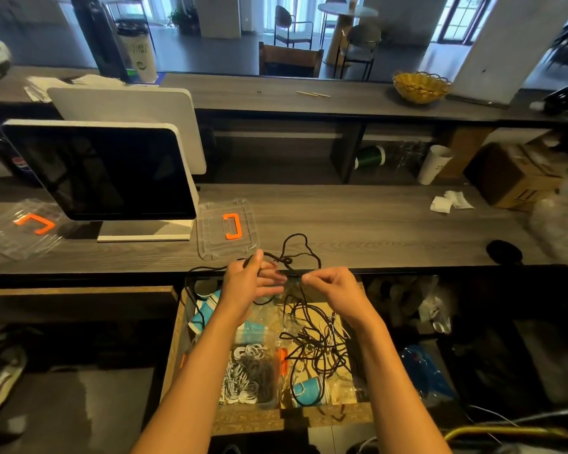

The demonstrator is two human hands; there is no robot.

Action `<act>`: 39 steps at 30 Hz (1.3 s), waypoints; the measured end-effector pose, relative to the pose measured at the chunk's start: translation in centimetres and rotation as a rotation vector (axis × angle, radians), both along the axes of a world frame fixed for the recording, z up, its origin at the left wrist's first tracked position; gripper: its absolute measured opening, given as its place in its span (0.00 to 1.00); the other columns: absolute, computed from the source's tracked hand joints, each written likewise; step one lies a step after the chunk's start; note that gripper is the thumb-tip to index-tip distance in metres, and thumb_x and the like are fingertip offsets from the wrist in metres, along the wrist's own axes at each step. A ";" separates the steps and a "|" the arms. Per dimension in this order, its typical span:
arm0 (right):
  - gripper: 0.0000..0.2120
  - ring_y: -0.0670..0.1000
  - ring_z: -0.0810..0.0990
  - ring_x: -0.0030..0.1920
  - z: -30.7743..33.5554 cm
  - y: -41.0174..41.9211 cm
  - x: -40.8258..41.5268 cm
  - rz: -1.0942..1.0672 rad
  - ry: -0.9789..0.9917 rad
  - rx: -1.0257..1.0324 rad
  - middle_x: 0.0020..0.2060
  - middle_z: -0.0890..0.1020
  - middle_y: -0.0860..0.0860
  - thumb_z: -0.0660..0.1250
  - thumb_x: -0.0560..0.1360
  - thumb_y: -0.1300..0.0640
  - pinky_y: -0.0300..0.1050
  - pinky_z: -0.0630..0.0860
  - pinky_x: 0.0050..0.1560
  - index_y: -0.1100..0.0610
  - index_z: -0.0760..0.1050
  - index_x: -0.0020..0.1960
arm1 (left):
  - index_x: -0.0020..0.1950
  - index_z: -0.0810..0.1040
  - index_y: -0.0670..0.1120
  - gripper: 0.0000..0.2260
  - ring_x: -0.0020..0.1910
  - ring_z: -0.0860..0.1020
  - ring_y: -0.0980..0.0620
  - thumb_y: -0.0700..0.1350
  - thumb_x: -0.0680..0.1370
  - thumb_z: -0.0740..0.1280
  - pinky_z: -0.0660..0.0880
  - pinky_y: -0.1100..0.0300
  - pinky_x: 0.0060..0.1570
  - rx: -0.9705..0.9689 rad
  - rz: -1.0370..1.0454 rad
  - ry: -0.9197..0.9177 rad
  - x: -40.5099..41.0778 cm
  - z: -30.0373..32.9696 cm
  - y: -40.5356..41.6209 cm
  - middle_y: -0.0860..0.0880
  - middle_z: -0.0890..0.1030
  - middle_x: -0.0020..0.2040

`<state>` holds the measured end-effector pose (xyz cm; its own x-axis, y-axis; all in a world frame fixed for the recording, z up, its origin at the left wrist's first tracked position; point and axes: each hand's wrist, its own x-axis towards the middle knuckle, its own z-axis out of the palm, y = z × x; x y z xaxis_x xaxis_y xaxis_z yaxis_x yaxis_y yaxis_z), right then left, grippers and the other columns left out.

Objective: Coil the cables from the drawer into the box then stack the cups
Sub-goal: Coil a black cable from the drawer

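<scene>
Thin black cable [295, 253] looped over grey wood tabletop [374, 224] edge, trailing into open drawer [177, 339] | I see left hand [246, 283] gripping it | right hand [328, 286] pinching it | clear box [250, 371] holds coils, blurred, I think.

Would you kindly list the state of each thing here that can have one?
Drawer: pulled open.
Box: open, holds coiled cables.
Lid: off, flat on the counter.
Black cable: uncoiled, tangled, trailing into the drawer.
Left hand: cable looped round its fingers.
Right hand: pinching the cable.
Blue cup: on its side, unstacked.
Screen: dark.
</scene>
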<state>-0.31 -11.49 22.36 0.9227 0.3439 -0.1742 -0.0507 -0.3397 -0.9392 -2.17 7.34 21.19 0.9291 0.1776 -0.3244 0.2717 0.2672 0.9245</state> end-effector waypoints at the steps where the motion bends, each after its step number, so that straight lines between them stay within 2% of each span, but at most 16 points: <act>1: 0.12 0.52 0.73 0.31 -0.3 0.4 -0.2 0.034 0.006 -0.002 0.31 0.79 0.51 0.66 0.80 0.53 0.41 0.70 0.34 0.50 0.84 0.41 | 0.51 0.79 0.37 0.19 0.41 0.85 0.44 0.50 0.85 0.56 0.83 0.54 0.42 -0.062 0.087 -0.004 0.2 -0.2 -0.5 0.40 0.85 0.40; 2: 0.14 0.53 0.69 0.29 -0.5 0.8 -0.3 0.069 0.015 0.003 0.28 0.74 0.53 0.64 0.81 0.52 0.43 0.67 0.32 0.52 0.83 0.39 | 0.54 0.79 0.37 0.19 0.44 0.85 0.45 0.51 0.85 0.56 0.82 0.53 0.46 -0.177 0.151 -0.015 0.5 -0.3 -0.9 0.40 0.85 0.45; 4: 0.18 0.50 0.68 0.26 -0.6 1.5 -0.4 0.104 0.030 0.000 0.25 0.71 0.52 0.61 0.83 0.52 0.42 0.66 0.32 0.59 0.80 0.39 | 0.58 0.77 0.37 0.20 0.48 0.84 0.46 0.52 0.85 0.54 0.80 0.52 0.52 -0.480 0.232 -0.033 1.0 -0.1 -1.2 0.40 0.85 0.50; 6: 0.21 0.48 0.69 0.24 -0.4 1.9 -0.5 0.121 0.064 0.000 0.23 0.72 0.50 0.58 0.84 0.52 0.40 0.68 0.31 0.62 0.79 0.40 | 0.54 0.77 0.38 0.20 0.46 0.85 0.47 0.53 0.85 0.53 0.78 0.51 0.53 -0.680 0.302 -0.044 1.3 0.2 -0.8 0.42 0.85 0.44; 10: 0.24 0.48 0.67 0.20 -0.1 1.9 -0.7 0.218 0.107 -0.032 0.20 0.72 0.52 0.56 0.84 0.49 0.38 0.67 0.28 0.62 0.79 0.38 | 0.44 0.75 0.43 0.18 0.29 0.76 0.55 0.53 0.85 0.56 0.76 0.59 0.44 -0.752 0.498 -0.047 1.5 1.4 0.1 0.51 0.75 0.29; 12: 0.24 0.48 0.67 0.20 0.1 1.8 -0.7 0.246 0.100 -0.034 0.20 0.71 0.51 0.58 0.84 0.49 0.42 0.67 0.31 0.62 0.80 0.39 | 0.44 0.74 0.44 0.17 0.26 0.69 0.57 0.53 0.85 0.56 0.72 0.61 0.37 -0.591 0.553 -0.081 1.5 1.6 0.4 0.53 0.71 0.28; 15: 0.13 0.46 0.70 0.25 0.7 1.3 -0.6 0.280 0.009 -0.063 0.27 0.75 0.50 0.63 0.82 0.52 0.41 0.69 0.30 0.60 0.82 0.48 | 0.42 0.76 0.43 0.17 0.25 0.68 0.55 0.50 0.85 0.58 0.70 0.62 0.28 -0.052 0.571 -0.209 1.6 1.6 1.2 0.51 0.72 0.29; 18: 0.05 0.48 0.77 0.32 1.3 0.4 -0.3 0.224 -0.080 -0.110 0.36 0.82 0.48 0.69 0.78 0.55 0.43 0.76 0.35 0.56 0.81 0.50 | 0.41 0.78 0.44 0.18 0.25 0.72 0.54 0.51 0.85 0.58 0.73 0.61 0.29 0.275 0.491 -0.213 1.6 2.0 1.7 0.50 0.74 0.30; 22: 0.07 0.40 0.77 0.35 2.5 0.0 -0.3 0.330 -0.187 -0.292 0.34 0.82 0.42 0.69 0.77 0.48 0.41 0.74 0.40 0.49 0.85 0.48 | 0.42 0.80 0.45 0.16 0.29 0.74 0.52 0.51 0.83 0.60 0.71 0.60 0.29 0.701 0.313 -0.174 1.6 1.6 1.3 0.51 0.75 0.31; 24: 0.08 0.40 0.79 0.40 3.3 0.2 -0.2 0.350 -0.211 -0.275 0.36 0.81 0.38 0.68 0.78 0.48 0.42 0.76 0.45 0.48 0.85 0.49 | 0.40 0.80 0.45 0.16 0.32 0.75 0.50 0.52 0.83 0.61 0.68 0.59 0.31 0.911 0.153 -0.131 1.7 1.5 0.9 0.50 0.76 0.31; 26: 0.10 0.41 0.80 0.42 3.8 0.2 0.1 0.312 -0.257 -0.240 0.38 0.81 0.39 0.66 0.79 0.49 0.47 0.77 0.48 0.50 0.84 0.51 | 0.40 0.81 0.45 0.17 0.34 0.77 0.48 0.53 0.82 0.62 0.70 0.56 0.35 0.979 -0.046 -0.086 1.9 1.7 0.8 0.47 0.79 0.33; 30: 0.11 0.42 0.78 0.40 3.5 0.4 0.5 0.170 -0.336 -0.183 0.36 0.81 0.42 0.63 0.81 0.50 0.50 0.75 0.45 0.51 0.84 0.48 | 0.40 0.80 0.44 0.25 0.26 0.73 0.58 0.59 0.83 0.56 0.67 0.60 0.34 0.766 -0.461 -0.048 0.9 2.7 0.0 0.54 0.76 0.27; 32: 0.11 0.43 0.79 0.40 2.8 0.7 0.6 0.098 -0.341 -0.173 0.37 0.82 0.42 0.63 0.80 0.48 0.53 0.76 0.46 0.50 0.83 0.47 | 0.45 0.81 0.43 0.32 0.25 0.68 0.58 0.65 0.82 0.49 0.65 0.61 0.30 0.482 -0.570 0.031 0.2 2.7 -0.5 0.54 0.73 0.26; 34: 0.11 0.44 0.79 0.40 2.1 0.9 0.7 0.038 -0.322 -0.181 0.37 0.83 0.43 0.64 0.79 0.46 0.57 0.77 0.46 0.50 0.83 0.46 | 0.44 0.81 0.43 0.36 0.25 0.64 0.58 0.70 0.79 0.46 0.60 0.65 0.26 0.215 -0.638 0.121 -0.2 2.9 -0.7 0.53 0.69 0.26; 36: 0.10 0.43 0.80 0.39 1.9 1.1 0.7 -0.019 -0.267 -0.144 0.37 0.84 0.44 0.68 0.77 0.48 0.54 0.77 0.46 0.51 0.84 0.45 | 0.40 0.78 0.42 0.32 0.24 0.61 0.59 0.70 0.78 0.52 0.56 0.68 0.23 0.092 -0.726 0.105 -0.3 2.8 -0.7 0.53 0.68 0.26; 39: 0.08 0.41 0.79 0.36 2.1 1.1 0.5 -0.073 -0.173 -0.048 0.35 0.84 0.48 0.72 0.75 0.52 0.39 0.75 0.40 0.56 0.85 0.43 | 0.35 0.73 0.47 0.16 0.24 0.60 0.58 0.56 0.76 0.70 0.57 0.67 0.24 0.108 -0.848 0.015 -0.3 2.4 -0.2 0.54 0.66 0.26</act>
<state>0.23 -10.34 24.48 0.9626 0.2696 -0.0257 0.0834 -0.3854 -0.9190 -2.51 7.12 23.55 0.7574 -0.5454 -0.3590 0.3521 -0.1218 0.9280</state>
